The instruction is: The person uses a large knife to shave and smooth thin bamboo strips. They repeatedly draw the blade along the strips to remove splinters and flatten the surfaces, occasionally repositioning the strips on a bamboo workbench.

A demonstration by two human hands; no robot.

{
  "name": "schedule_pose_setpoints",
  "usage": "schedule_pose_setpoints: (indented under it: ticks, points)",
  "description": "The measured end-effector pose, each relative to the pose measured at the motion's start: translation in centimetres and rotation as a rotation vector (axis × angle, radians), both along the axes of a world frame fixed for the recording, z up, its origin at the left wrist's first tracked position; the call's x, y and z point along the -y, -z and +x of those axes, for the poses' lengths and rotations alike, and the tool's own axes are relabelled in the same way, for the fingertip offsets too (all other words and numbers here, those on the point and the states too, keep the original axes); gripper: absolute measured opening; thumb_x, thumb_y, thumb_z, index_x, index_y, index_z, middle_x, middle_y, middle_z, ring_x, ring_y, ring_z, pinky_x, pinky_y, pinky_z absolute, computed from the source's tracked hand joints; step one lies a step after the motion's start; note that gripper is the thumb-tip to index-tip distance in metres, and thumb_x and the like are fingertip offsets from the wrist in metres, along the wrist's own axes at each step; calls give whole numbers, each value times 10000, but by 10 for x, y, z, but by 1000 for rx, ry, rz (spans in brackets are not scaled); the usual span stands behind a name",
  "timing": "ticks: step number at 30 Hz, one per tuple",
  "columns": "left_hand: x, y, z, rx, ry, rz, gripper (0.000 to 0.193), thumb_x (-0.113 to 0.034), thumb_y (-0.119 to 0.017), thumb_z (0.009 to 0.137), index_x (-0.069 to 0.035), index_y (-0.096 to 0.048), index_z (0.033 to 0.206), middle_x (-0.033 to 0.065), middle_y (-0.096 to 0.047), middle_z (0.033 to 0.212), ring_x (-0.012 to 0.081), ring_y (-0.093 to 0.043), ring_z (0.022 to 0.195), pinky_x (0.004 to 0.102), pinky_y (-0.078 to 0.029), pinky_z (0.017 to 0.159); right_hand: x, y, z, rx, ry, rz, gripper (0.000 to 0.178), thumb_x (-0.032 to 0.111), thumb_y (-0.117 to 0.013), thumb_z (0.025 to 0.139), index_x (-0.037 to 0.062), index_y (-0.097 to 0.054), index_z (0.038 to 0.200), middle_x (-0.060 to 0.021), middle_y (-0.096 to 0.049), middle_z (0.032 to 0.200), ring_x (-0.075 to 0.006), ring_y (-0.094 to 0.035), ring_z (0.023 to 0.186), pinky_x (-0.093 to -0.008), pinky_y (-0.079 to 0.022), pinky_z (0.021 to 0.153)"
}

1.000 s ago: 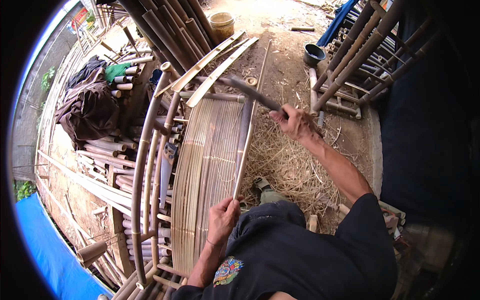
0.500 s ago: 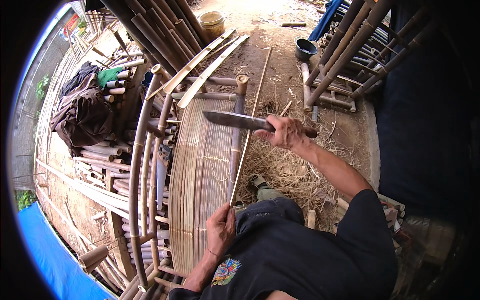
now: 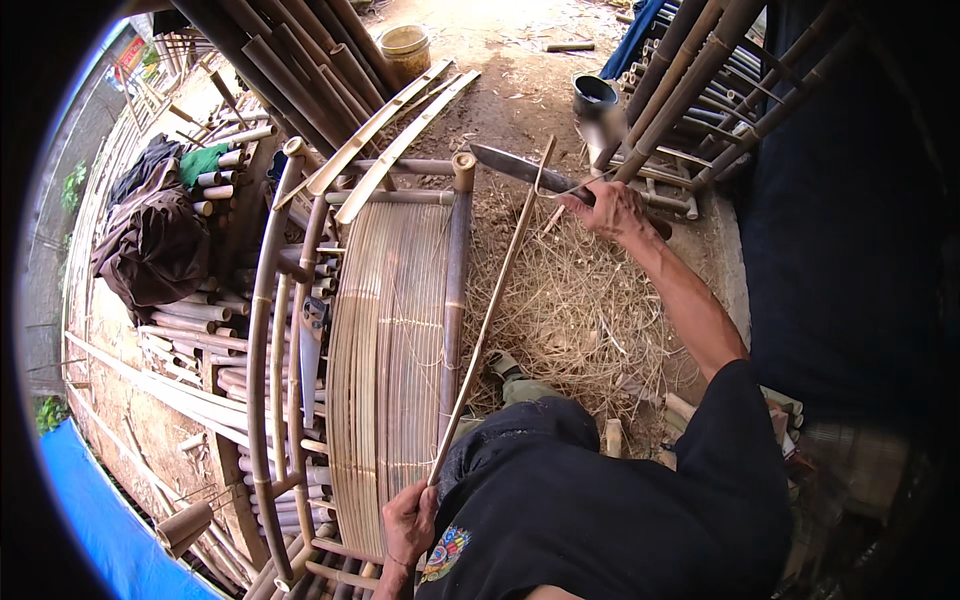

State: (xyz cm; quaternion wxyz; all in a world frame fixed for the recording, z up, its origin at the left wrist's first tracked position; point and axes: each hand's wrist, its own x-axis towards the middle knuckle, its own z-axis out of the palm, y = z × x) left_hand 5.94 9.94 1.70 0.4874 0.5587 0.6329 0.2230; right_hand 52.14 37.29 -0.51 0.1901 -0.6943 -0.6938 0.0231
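Observation:
My left hand (image 3: 410,522) is closed round the near end of a long thin bamboo strip (image 3: 490,312), which slants away from me to the right. My right hand (image 3: 612,212) grips the handle of a large knife (image 3: 515,165), its broad dark blade pointing left. Blade and strip cross near the strip's far end, where a thin curled sliver (image 3: 562,189) shows. Whether the edge touches the strip, I cannot tell. Left of the strip stands a bamboo frame (image 3: 455,270) with a panel of close-set slats (image 3: 390,330).
Bamboo shavings (image 3: 570,310) cover the ground beneath my right arm. A handsaw (image 3: 311,360) hangs on the frame's left side. Two split bamboo pieces (image 3: 408,145) lie across its far end. Beyond are a black bucket (image 3: 594,95), a yellowish bucket (image 3: 405,50) and a bamboo rack (image 3: 690,95).
My left hand has drawn back toward me with the strip. My right hand has moved farther away and right with the knife, now at the strip's far end.

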Motion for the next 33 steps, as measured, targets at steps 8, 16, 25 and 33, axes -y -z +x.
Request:
schedule_pose_setpoints:
  ticks: [8,16,25,33]
  points:
    - [64,27,-68,140,-104,-210,261,-166,-556,967,52,-673,883,11,-574,615,70,-531,575,238,-443,530,-23,-15,145,-245,436,44,734,712,-436,881,28,-704,870,-187,-669,727,-262,-635,651,-403,-464,597]
    - [-96,-3,104,451,-93,-246,301,-234,-539,992,21,-659,888,-44,-494,592,29,-427,521,204,-326,467,57,25,-88,-162,-387,349,635,721,-298,907,149,-479,699,33,-418,517,-76,-390,376,-302,-341,283]
    - [-69,-5,137,320,-139,-189,276,-232,-549,989,3,-647,881,-54,-482,591,17,-416,533,197,-311,471,27,14,-30,-231,-208,152,693,757,-358,874,98,-535,750,-8,-466,484,-154,-494,388,-354,-429,353]
    - [-29,-12,132,135,-93,-127,220,-165,-562,971,23,-671,934,-26,-504,587,29,-460,543,215,-374,484,-27,18,55,-184,17,-48,723,764,-392,860,78,-615,820,-112,-605,603,-265,-651,594,-402,-494,521]
